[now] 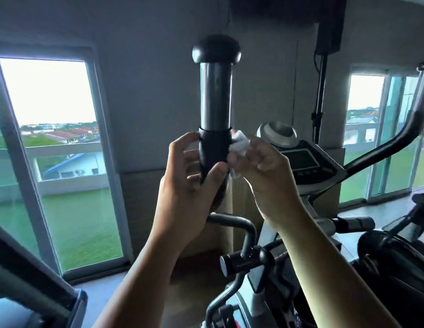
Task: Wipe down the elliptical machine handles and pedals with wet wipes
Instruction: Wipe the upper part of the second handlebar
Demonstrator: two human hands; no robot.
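Note:
A tall dark handle (pixel 215 95) of the elliptical machine stands upright in the middle of the view, capped by a round black knob. My left hand (pixel 192 176) curls round its black foam grip just below the bare tube, thumb across the front. My right hand (pixel 265 169) pinches a crumpled white wet wipe (pixel 239 143) against the right side of the same grip. The other long handle (pixel 390 140) curves up at the right. The pedals are out of view.
The console (pixel 303 159) with its dark screen sits just behind my right hand. Short fixed handlebars (pixel 239 226) and a knob (pixel 232 263) lie below. Tall windows flank a grey wall; a dark frame (pixel 29 280) crosses the lower left.

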